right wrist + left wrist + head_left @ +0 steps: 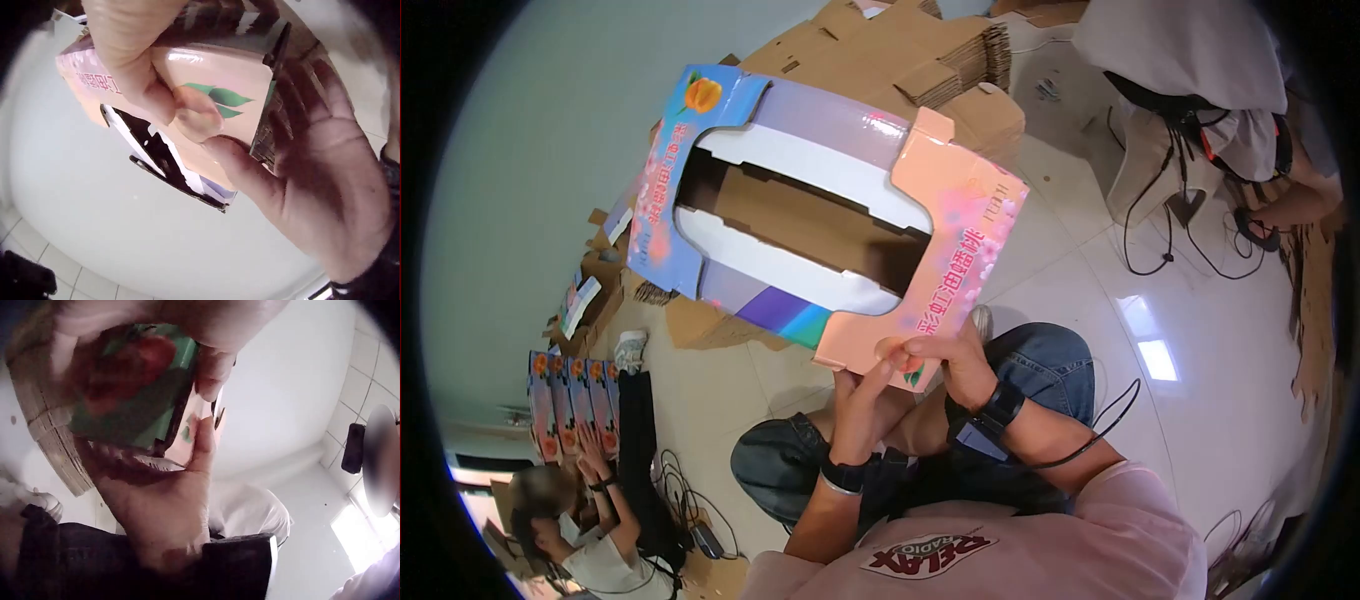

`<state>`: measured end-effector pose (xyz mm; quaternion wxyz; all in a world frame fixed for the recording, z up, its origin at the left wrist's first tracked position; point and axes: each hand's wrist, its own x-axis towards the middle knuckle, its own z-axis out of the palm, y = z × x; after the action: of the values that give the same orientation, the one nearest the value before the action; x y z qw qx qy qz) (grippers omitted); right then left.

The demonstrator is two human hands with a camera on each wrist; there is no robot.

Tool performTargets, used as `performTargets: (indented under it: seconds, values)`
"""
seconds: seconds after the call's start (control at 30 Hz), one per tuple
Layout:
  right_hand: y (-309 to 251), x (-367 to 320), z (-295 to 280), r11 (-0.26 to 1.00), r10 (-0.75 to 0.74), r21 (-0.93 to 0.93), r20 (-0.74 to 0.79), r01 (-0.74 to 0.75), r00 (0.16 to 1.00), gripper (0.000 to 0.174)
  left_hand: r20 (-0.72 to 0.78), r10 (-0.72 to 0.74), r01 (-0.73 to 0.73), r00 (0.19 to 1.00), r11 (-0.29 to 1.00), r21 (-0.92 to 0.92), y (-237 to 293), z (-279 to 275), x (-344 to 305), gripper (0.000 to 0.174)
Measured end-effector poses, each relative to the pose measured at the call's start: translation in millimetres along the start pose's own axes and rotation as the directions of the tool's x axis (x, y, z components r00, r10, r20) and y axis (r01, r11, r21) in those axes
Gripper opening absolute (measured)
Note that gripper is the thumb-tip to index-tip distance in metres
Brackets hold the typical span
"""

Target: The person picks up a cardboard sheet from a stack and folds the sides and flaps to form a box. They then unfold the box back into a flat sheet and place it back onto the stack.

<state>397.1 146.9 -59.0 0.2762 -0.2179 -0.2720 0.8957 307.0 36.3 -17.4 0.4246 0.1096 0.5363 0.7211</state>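
Note:
A printed cardboard fruit carton (960,185), blue at one end and peach-orange at the other, is held up tilted in front of the person. Its top has a long cut-out opening showing a brown inside. My left hand (855,412) grips the near corner of the orange end, thumb on top beside a printed peach. Close beside it, my right hand (962,368) grips the same end along its outer edge, its thumb lying across the peach print. In the right wrist view, both thumbs press the orange panel (231,81) while fingers pass under the corner.
Flattened brown cardboard (870,60) is stacked on the tiled floor behind the carton. At the left, another person (605,540) sits by several upright printed cartons (575,390). A person on a stool (1145,165) is at upper right, with loose cables (1170,255) below.

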Motion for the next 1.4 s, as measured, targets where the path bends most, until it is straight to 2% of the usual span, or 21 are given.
performTargets:
  seconds: [0.03,0.1,0.13,0.17,0.23,0.27,0.37,0.43,0.5,0.53,0.57,0.73,0.8,0.83,0.9,0.93,0.97,1.03,1.07,1.2,1.4]
  values:
    - [-1,0,0,1.0,-0.019,-0.007,-0.024,0.019,1.0,0.065,-0.013,0.008,-0.008,1.0,1.0,0.0,-1,-6,-3,0.042]
    - [1,2,-2,1.0,-0.012,0.001,0.008,0.012,1.0,0.065,-0.037,0.2,-0.177,0.979,0.928,0.328,-3,-21,-15,0.051]
    - [0,1,-1,0.999,-0.043,-0.009,-0.004,0.043,0.999,0.065,-0.068,0.231,-0.187,0.971,0.901,0.391,0,-21,-21,0.043]
    - [-1,1,1,0.997,-0.076,-0.019,-0.017,0.075,0.997,0.065,-0.071,0.233,-0.187,0.97,0.899,0.395,6,-26,-26,0.043]
    - [-4,0,3,0.997,-0.08,-0.023,-0.018,0.08,0.997,0.065,0.075,-0.004,-0.04,0.997,0.811,0.584,22,-35,-35,0.031]
    - [-4,-1,4,0.996,-0.084,-0.031,-0.023,0.083,0.996,0.064,0.07,-0.005,-0.038,0.998,0.808,0.588,27,-31,-37,0.031]
    - [-3,0,2,0.997,-0.065,-0.031,-0.013,0.065,0.998,0.063,0.234,0.125,-0.246,0.964,0.746,0.619,52,-5,-33,0.021]
    - [-5,-1,3,0.998,-0.063,-0.032,-0.011,0.063,0.998,0.064,0.482,0.277,-0.556,0.831,0.41,0.723,68,9,-23,0.032]
    - [-7,-1,3,0.997,-0.064,-0.037,-0.008,0.064,0.998,0.064,0.525,0.313,-0.609,0.791,0.329,0.722,81,19,-11,0.036]
    - [-7,-1,2,0.997,-0.063,-0.039,-0.021,0.062,0.998,0.064,0.521,0.422,-0.638,0.742,0.208,0.741,87,20,-5,0.037]
    - [-6,-1,1,0.998,-0.059,-0.04,-0.033,0.058,0.998,0.065,0.519,0.521,-0.645,0.678,0.083,0.759,94,20,0,0.037]
    - [-12,-2,-2,0.998,-0.061,-0.007,-0.013,0.06,0.998,0.068,0.381,0.696,-0.51,0.608,-0.025,0.86,140,-29,33,0.056]
    - [-18,-1,-3,0.998,-0.061,-0.009,-0.011,0.061,0.998,0.069,0.329,0.81,-0.356,0.486,-0.16,0.92,161,-51,48,0.072]
    - [-23,-2,-3,0.999,-0.049,-0.006,-0.003,0.049,0.999,0.07,0.331,0.81,-0.352,0.484,-0.166,0.921,169,-66,56,0.072]
    - [-29,-2,-4,0.999,-0.04,-0.004,0.008,0.04,0.999,0.07,0.17,0.832,-0.34,0.528,0.024,0.94,182,-100,75,0.082]
    - [-31,-2,-4,0.998,-0.06,-0.018,-0.009,0.06,0.998,0.071,0.083,0.791,-0.367,0.607,0.186,0.912,188,-110,80,0.081]
    - [-32,-3,-4,0.996,-0.079,-0.032,-0.027,0.078,0.997,0.072,0.084,0.791,-0.366,0.607,0.184,0.912,193,-118,83,0.081]
    - [-36,-3,-2,0.994,-0.101,-0.051,-0.019,0.1,0.995,0.072,-0.015,0.507,-0.335,0.862,0.591,0.734,202,-107,78,0.077]
    - [-38,-2,-3,0.99,-0.125,-0.072,-0.011,0.124,0.992,0.072,-0.115,0.464,-0.235,0.878,0.629,0.741,202,-100,71,0.068]
    - [-47,2,-12,0.978,-0.159,-0.132,0.021,0.161,0.987,0.074,-0.075,0.332,-0.205,0.94,0.73,0.652,210,-157,70,0.052]
    - [-60,-1,-13,0.996,-0.079,-0.037,0.072,0.082,0.994,0.085,-0.014,0.136,-0.124,0.991,0.937,0.326,177,-222,32,0.06]
